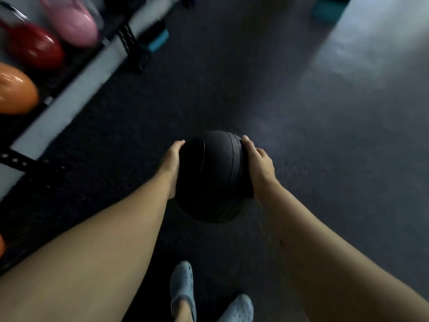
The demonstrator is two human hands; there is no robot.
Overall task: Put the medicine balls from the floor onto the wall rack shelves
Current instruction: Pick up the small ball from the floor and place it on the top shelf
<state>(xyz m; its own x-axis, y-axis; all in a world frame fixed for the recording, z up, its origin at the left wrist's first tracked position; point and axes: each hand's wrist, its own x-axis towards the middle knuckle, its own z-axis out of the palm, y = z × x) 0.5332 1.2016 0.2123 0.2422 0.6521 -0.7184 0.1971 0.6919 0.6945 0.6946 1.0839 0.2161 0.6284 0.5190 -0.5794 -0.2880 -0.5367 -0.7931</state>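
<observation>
Round black textured rubber medicine ball point(209, 175) held off the dark speckled rubber floor point(232, 89), centre frame, between both bare hands; left hand point(173, 163) flat on the ball's left side, fingers point(178, 145) together and curled over the upper edge; right hand point(258, 163) on the right side, fingers point(246, 141) clamped on the ball along its raised ribs; ball is a sphere so no real long axis, but its grooved seam lines run from top to bottom of frame, slightly tilted right, ribbed band toward the right hand; both forearms stretched forward and down; ball well apart from the black metal wall rack point(132, 47) at left; rack blurred, carries a glossy orange ball point(16, 89), a glossy dark red ball point(39, 47) and a pale pink ball point(74, 22), side by side along the shelf; two light blue perforated clogs point(182, 284) on the floor below the held ball, near the bottom edge; floor paler and brighter at upper right.
</observation>
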